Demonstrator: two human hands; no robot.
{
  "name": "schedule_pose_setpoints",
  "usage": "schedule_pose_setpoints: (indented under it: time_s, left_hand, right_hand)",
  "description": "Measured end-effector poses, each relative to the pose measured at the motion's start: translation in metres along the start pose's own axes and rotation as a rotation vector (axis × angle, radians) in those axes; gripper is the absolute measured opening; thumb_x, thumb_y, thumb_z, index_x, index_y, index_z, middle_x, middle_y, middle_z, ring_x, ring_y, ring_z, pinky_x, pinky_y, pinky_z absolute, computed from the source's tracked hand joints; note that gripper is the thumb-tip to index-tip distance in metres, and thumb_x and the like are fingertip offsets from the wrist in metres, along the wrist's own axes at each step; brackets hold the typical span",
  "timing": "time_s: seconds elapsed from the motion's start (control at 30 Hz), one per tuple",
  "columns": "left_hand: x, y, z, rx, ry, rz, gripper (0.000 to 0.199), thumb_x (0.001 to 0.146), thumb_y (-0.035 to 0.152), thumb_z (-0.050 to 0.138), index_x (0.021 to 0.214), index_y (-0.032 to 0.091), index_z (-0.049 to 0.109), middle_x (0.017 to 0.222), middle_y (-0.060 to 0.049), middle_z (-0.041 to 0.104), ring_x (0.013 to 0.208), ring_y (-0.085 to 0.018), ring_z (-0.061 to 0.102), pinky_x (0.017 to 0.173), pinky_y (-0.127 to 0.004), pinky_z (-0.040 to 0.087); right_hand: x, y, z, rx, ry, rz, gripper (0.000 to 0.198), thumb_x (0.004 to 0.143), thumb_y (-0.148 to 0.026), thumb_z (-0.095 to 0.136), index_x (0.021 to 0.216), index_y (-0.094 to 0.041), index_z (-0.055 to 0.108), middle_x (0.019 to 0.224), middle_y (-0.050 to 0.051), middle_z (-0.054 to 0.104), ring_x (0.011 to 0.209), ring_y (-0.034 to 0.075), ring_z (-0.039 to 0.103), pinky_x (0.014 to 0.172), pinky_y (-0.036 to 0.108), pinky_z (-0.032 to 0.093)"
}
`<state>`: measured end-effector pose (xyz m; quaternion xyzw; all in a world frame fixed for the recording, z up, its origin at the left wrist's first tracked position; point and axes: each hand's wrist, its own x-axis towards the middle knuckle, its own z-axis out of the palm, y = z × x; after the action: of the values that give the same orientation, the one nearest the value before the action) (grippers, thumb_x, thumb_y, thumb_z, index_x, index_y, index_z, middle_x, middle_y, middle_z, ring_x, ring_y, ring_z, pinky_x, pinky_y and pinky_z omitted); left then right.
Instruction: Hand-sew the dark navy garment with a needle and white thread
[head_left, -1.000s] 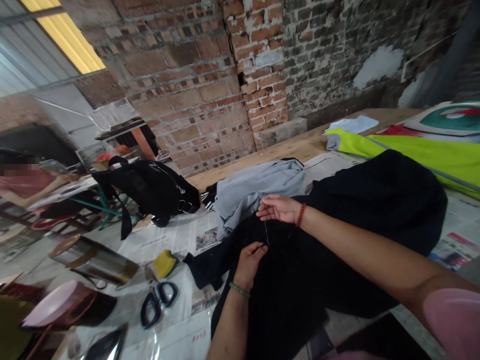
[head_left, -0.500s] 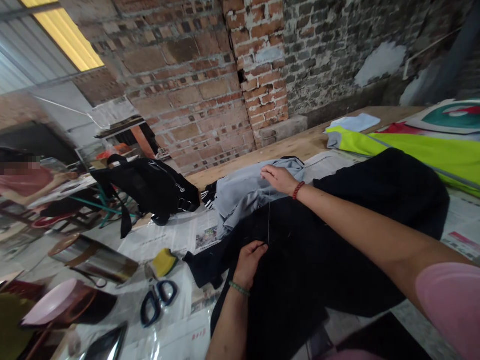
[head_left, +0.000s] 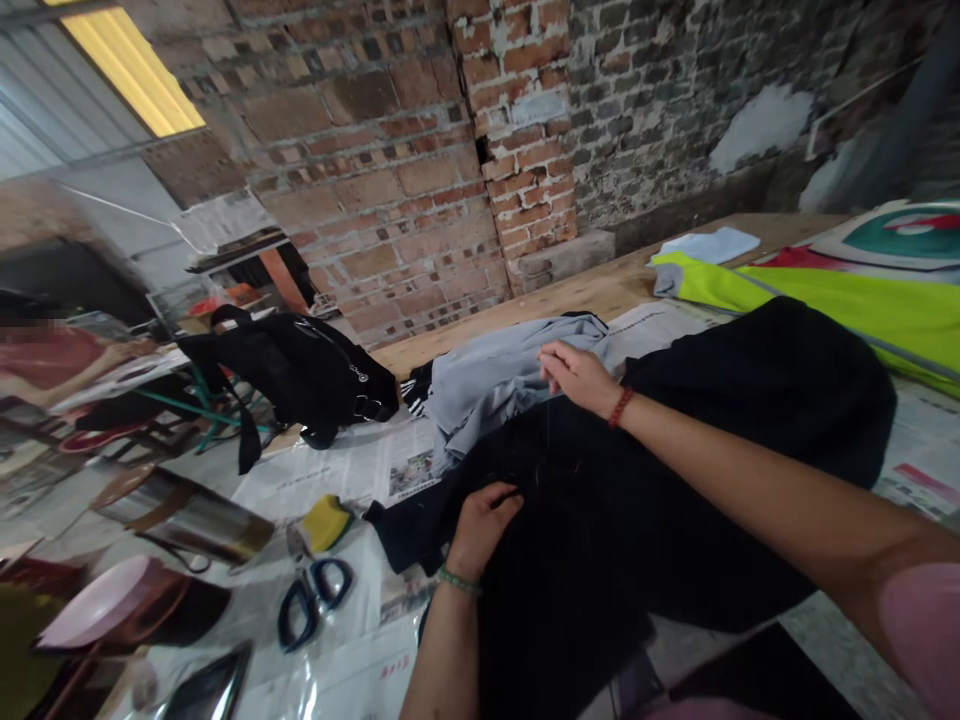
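Room: A brick wall [head_left: 360,170] is standing behind a wooden table [head_left: 570,287]; newspaper [head_left: 337,468] is covering much of it, probably keeping fabric clean. 1 co-worker [head_left: 60,360] is sitting far left.
Dark cloth: The dark cloth [head_left: 585,540] is sprawling over the newspaper directly before the person, within reach of both hands.
Left hand: The left hand [head_left: 481,528] is pinching a fold of the dark cloth between thumb and forefinger, seemingly steadying it.
Right hand: The right hand [head_left: 583,380] is hovering near the gray garment [head_left: 499,372], its fingertips pressing together, apparently pinching a thread.
Thread: The thread [head_left: 548,425] is running faintly below those fingertips, likely being held high to clear the folds.
Scissors: The scissors [head_left: 307,578] are lying handles toward the person, presumably for easy grasping; a yellow sponge [head_left: 328,522] is sitting by their blades.
Iron: The iron [head_left: 885,237] is resting at far right, beyond the working space.
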<state>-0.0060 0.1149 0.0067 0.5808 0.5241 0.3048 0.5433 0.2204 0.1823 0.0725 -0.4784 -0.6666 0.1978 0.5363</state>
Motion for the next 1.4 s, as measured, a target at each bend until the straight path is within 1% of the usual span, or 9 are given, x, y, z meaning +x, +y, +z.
schedule_pose_setpoints:
  time_s: [0.1, 0.2, 0.27, 0.37, 0.53, 0.87, 1.13, 1.3, 1.4]
  left_hand:
    - [0.000, 0.001, 0.001, 0.005, 0.041, 0.025, 0.021, 0.063, 0.033, 0.064, 0.072, 0.014, 0.067, 0.060, 0.001, 0.061, 0.051, -0.011, 0.051, 0.049, -0.021, 0.038]
    - [0.000, 0.003, 0.004, 0.022, 0.103, 0.050, 0.019, 0.062, 0.033, 0.065, 0.070, 0.015, 0.067, 0.056, 0.002, 0.058, 0.049, -0.010, 0.048, 0.047, -0.019, 0.036]
    - [0.000, 0.003, 0.006, 0.036, 0.143, 0.076, 0.019, 0.060, 0.032, 0.066, 0.070, 0.015, 0.068, 0.055, 0.002, 0.058, 0.048, -0.009, 0.047, 0.046, -0.019, 0.035]
    - [0.001, 0.004, 0.006, 0.049, 0.178, 0.109, 0.021, 0.058, 0.032, 0.068, 0.070, 0.015, 0.069, 0.056, 0.002, 0.059, 0.049, -0.010, 0.048, 0.047, -0.020, 0.036]
    - [0.001, 0.004, 0.005, 0.053, 0.182, 0.116, 0.021, 0.057, 0.034, 0.068, 0.069, 0.016, 0.068, 0.057, 0.002, 0.060, 0.051, -0.011, 0.051, 0.049, -0.021, 0.037]
    - [0.000, 0.003, 0.007, 0.069, 0.154, 0.167, 0.018, 0.059, 0.031, 0.067, 0.069, 0.016, 0.069, 0.061, 0.000, 0.063, 0.056, -0.013, 0.055, 0.053, -0.022, 0.042]
    - [0.002, 0.000, 0.006, 0.253, 0.178, 0.350, 0.010, 0.064, 0.026, 0.064, 0.070, 0.019, 0.069, 0.069, -0.001, 0.067, 0.069, -0.016, 0.060, 0.066, -0.027, 0.047]
    - [0.001, 0.003, 0.008, 0.402, 0.244, 0.456, 0.008, 0.067, 0.025, 0.062, 0.068, 0.020, 0.068, 0.068, -0.001, 0.066, 0.065, -0.015, 0.060, 0.064, -0.027, 0.047]
    - [-0.001, 0.004, 0.010, 0.418, 0.219, 0.485, 0.009, 0.068, 0.025, 0.061, 0.070, 0.021, 0.068, 0.068, -0.001, 0.065, 0.065, -0.015, 0.059, 0.063, -0.026, 0.046]
  right_hand:
    - [-0.043, -0.013, 0.005, 0.032, -0.157, 0.110, 0.024, 0.085, -0.034, 0.037, 0.086, -0.017, 0.054, 0.059, -0.005, 0.053, 0.040, 0.005, 0.045, 0.047, 0.017, 0.036]
    - [-0.086, -0.020, 0.015, 0.002, -0.326, 0.169, 0.024, 0.084, -0.031, 0.039, 0.080, -0.017, 0.058, 0.054, -0.004, 0.052, 0.047, 0.007, 0.048, 0.050, 0.017, 0.036]
    - [-0.109, -0.021, 0.022, -0.031, -0.416, 0.187, 0.024, 0.084, -0.029, 0.040, 0.078, -0.017, 0.060, 0.057, -0.002, 0.055, 0.054, 0.008, 0.051, 0.054, 0.018, 0.036]
    - [-0.128, -0.019, 0.032, -0.119, -0.468, 0.193, 0.023, 0.084, -0.026, 0.039, 0.082, -0.018, 0.061, 0.070, 0.001, 0.062, 0.065, 0.011, 0.056, 0.061, 0.020, 0.038]
    - [-0.132, -0.017, 0.040, -0.210, -0.467, 0.210, 0.025, 0.084, -0.025, 0.037, 0.088, -0.021, 0.061, 0.082, 0.002, 0.065, 0.075, 0.013, 0.059, 0.068, 0.022, 0.038]
    - [-0.128, -0.020, 0.042, -0.299, -0.496, 0.201, 0.024, 0.083, -0.025, 0.037, 0.083, -0.021, 0.061, 0.074, 0.001, 0.064, 0.069, 0.012, 0.057, 0.063, 0.021, 0.034]
    - [-0.128, -0.024, 0.045, -0.391, -0.479, 0.243, 0.026, 0.084, -0.026, 0.036, 0.082, -0.020, 0.061, 0.075, 0.002, 0.064, 0.070, 0.012, 0.058, 0.062, 0.021, 0.032]
    - [-0.129, -0.023, 0.049, -0.398, -0.462, 0.264, 0.026, 0.085, -0.028, 0.035, 0.084, -0.021, 0.061, 0.075, 0.002, 0.065, 0.071, 0.013, 0.059, 0.061, 0.022, 0.032]
    - [-0.129, -0.022, 0.050, -0.393, -0.467, 0.262, 0.026, 0.084, -0.028, 0.036, 0.083, -0.021, 0.061, 0.075, 0.002, 0.065, 0.071, 0.013, 0.059, 0.061, 0.022, 0.033]
